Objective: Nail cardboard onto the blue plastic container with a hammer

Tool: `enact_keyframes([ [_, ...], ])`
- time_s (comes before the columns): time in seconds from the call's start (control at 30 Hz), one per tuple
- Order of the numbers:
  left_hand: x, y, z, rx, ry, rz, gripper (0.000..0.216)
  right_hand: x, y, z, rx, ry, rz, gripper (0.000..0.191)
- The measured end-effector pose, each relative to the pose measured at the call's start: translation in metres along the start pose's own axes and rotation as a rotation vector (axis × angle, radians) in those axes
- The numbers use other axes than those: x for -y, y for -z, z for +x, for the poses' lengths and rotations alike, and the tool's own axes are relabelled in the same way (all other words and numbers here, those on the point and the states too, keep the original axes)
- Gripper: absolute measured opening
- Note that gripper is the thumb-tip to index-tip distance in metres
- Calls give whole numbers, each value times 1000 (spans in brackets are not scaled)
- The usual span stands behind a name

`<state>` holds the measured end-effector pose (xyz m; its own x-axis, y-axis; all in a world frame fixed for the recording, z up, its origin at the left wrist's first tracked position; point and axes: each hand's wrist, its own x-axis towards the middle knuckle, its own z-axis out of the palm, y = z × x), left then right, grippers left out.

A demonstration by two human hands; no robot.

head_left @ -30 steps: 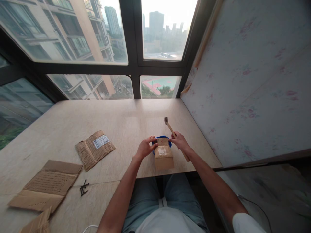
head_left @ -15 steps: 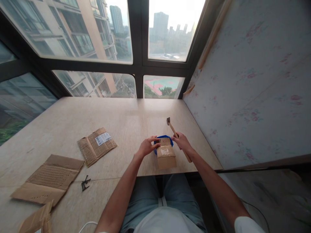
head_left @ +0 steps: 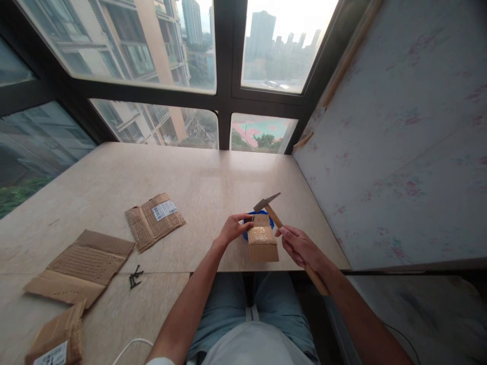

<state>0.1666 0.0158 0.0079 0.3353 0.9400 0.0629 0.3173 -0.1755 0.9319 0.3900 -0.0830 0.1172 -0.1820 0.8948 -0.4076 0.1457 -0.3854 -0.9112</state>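
A small cardboard box sits near the table's front edge, over a blue object that shows behind it. My left hand pinches at the box's top left corner, fingers closed; what they hold is too small to make out. My right hand grips the wooden handle of a hammer. The hammer's metal head hangs just above the box's far end.
Flattened cardboard pieces lie on the left of the beige table, with several dark screws beside them. Another cardboard piece is at the lower left. A patterned wall panel stands on the right, windows behind.
My right hand has pulled back along the handle toward me, and the hammer head has swung over the box's far end. My left hand stays at the box.
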Motion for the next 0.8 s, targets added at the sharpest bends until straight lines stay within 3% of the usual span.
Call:
enact_keyframes([
  [0.3, -12, 5, 3, 20, 102, 69, 33, -18, -7, 11, 36, -91, 1, 39],
  [0.8, -26, 3, 2, 7, 197, 222, 21, -12, -9, 9, -29, -88, -55, 35],
])
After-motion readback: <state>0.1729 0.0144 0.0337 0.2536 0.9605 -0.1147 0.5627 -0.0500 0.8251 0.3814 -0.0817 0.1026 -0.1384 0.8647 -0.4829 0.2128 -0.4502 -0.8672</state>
